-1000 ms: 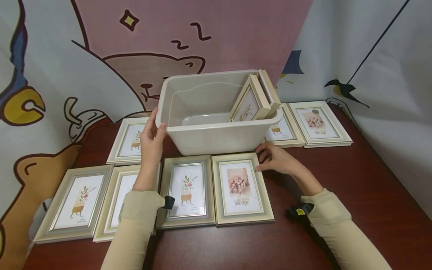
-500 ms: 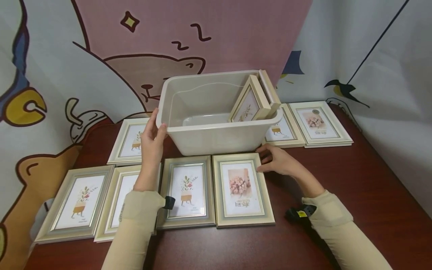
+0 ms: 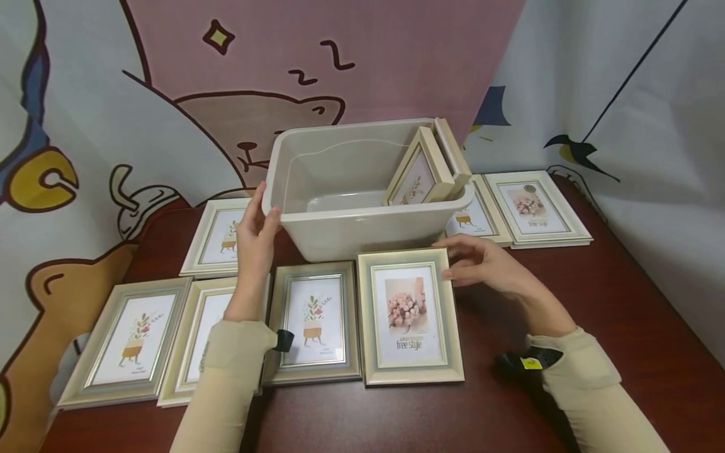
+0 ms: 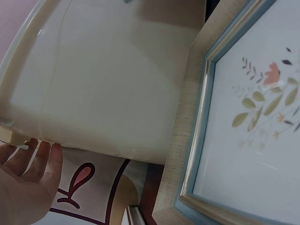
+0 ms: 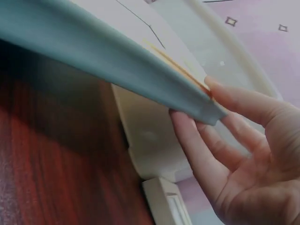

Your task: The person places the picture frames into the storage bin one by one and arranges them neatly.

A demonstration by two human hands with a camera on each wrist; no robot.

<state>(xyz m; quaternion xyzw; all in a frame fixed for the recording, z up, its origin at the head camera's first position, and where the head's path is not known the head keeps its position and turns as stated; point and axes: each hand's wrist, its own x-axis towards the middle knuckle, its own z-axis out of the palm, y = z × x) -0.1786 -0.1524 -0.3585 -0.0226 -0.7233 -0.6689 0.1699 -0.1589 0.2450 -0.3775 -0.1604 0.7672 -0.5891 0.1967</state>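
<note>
My right hand [image 3: 493, 267] pinches the upper right corner of a cream and grey-blue picture frame [image 3: 408, 308] with a pink flower print. In the right wrist view the thumb lies on the front of the tilted frame [image 5: 140, 65], the fingers curl behind it, and its gripped end is off the table. My left hand [image 3: 255, 242] grips the left rim of a beige plastic bin [image 3: 362, 233], thumb in front. Two picture frames lean at the bin's right end, one [image 3: 416, 173] facing left and another [image 3: 453, 151] behind it.
Left of the raised frame lies a grey-gold frame [image 3: 311, 327] with a plant print. More frames lie at left, including a grey one [image 3: 133, 340] and a white one [image 3: 218, 239]. Behind the bin's right side is a white-framed flower print [image 3: 535, 207]. A patterned curtain [image 3: 362, 56] hangs behind.
My right hand has gripped the flower-print frame's corner and lifted that end off the table, moving slightly up and right. My left hand and the bin stay put.
</note>
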